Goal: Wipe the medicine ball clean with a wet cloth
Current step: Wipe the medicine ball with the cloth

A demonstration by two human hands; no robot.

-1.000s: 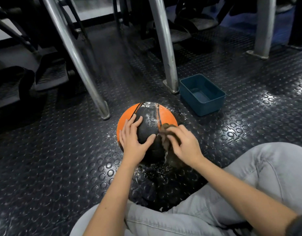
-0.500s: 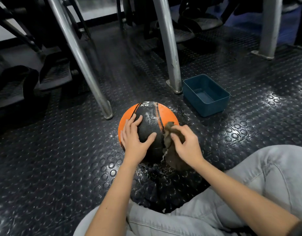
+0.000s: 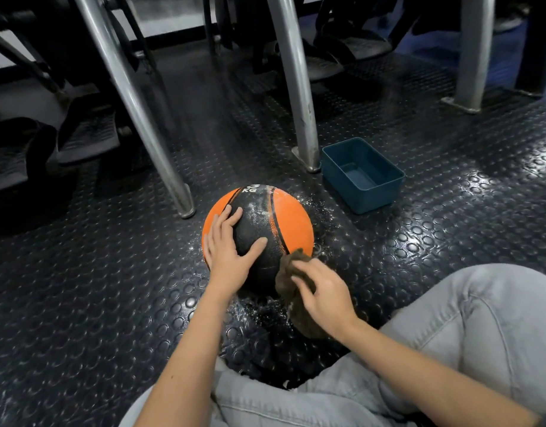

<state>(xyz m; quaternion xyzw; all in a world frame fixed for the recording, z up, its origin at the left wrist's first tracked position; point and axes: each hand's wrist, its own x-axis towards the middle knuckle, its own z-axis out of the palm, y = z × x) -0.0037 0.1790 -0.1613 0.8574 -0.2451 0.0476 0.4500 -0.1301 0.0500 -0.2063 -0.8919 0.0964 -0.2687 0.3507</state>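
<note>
while left hand (image 3: 228, 251) rests flat on pebbled ball (image 3: 291, 220), right hand (image 3: 324, 291) grips crumpled cloth (image 3: 284, 282).

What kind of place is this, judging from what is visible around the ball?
Most likely a gym: an orange and black medicine ball marked KG, black studded rubber flooring, and grey metal machine legs with black foot pedals behind.

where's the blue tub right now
In the head view the blue tub sits right of centre, just beyond and to the right of the ball, beside the foot of a metal leg.
</note>
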